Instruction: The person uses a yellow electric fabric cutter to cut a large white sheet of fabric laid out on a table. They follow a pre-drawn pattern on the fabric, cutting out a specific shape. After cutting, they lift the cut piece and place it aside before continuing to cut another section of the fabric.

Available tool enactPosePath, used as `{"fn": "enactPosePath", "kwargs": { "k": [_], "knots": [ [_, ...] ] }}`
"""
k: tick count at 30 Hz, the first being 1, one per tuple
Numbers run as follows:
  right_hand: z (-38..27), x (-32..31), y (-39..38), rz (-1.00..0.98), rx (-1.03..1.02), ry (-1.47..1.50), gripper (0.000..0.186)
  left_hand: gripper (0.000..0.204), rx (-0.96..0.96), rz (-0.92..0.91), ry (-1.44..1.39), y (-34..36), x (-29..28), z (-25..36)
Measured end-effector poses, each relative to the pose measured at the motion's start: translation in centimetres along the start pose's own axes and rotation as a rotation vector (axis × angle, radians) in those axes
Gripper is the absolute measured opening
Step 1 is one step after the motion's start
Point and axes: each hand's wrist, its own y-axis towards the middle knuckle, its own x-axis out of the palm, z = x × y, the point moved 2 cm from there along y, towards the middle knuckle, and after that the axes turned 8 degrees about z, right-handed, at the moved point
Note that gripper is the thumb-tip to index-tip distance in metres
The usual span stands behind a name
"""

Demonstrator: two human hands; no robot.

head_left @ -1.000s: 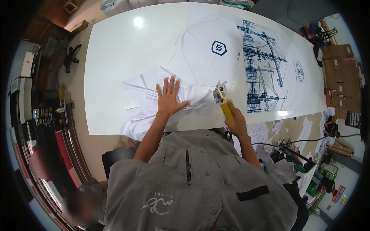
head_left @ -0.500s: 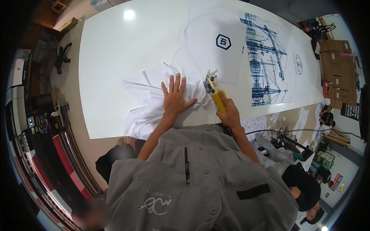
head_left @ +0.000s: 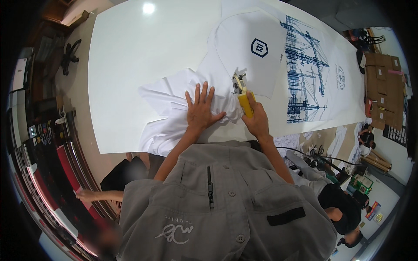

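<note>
My left hand (head_left: pixel 201 112) lies spread flat on a rumpled white cloth (head_left: pixel 160 92), pressing it to the table. In my right hand (head_left: pixel 257 122) is the yellow grip of an electric rotary fabric cutter (head_left: pixel 245 103). Its metal head points away from me, at the border between the rumpled cloth and a smooth white fabric panel (head_left: pixel 237 37). That panel has a rounded far end and a dark blue hexagonal print. The blade's contact with the fabric is too small to make out.
The white table (head_left: pixel 119 74) reaches far and left. White fabric printed with blue cranes (head_left: pixel 305 65) lies at its right. A dark cable (head_left: pixel 300 152) trails off right. Co-workers sit or bend at lower right (head_left: pixel 344 213) and lower left; cardboard boxes (head_left: pixel 383 87) stand far right.
The cutter has moved a little away from me along the panel's edge. My left hand stays flat on the cloth. At lower left another person's arm has reached out.
</note>
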Motion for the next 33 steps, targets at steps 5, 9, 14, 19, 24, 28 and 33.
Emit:
{"fn": "enactPosePath", "kwargs": {
  "k": [5,9,14,19,24,28,33],
  "knots": [
    [-0.3,0.3,3.4,0.011,-0.092,-0.017,0.095,0.114,0.002,0.000,0.003,0.0,0.2,0.0],
    [-1.1,0.5,5.7,-0.001,-0.108,-0.004,0.095,0.113,0.000,0.014,-0.018,0.0,0.4,-0.1],
    [-2.8,0.8,8.1,0.004,-0.129,-0.012,0.094,0.112,0.001,0.046,-0.056,-0.1,0.5,-0.3],
    [-4.1,1.7,10.0,0.021,-0.141,-0.005,0.095,0.112,0.001,0.055,-0.070,-0.3,0.5,-0.3],
    [-6.6,3.1,11.8,0.045,-0.052,-0.013,0.095,0.109,-0.005,0.049,-0.067,-0.2,0.3,-0.3],
    [-8.2,4.5,13.3,0.032,0.046,-0.001,0.098,0.109,0.004,0.081,-0.092,-0.3,0.4,-0.4],
    [-10.8,5.9,14.4,0.100,0.116,-0.011,0.100,0.110,0.006,0.080,-0.104,-0.3,0.1,-0.5]
  ]
}}
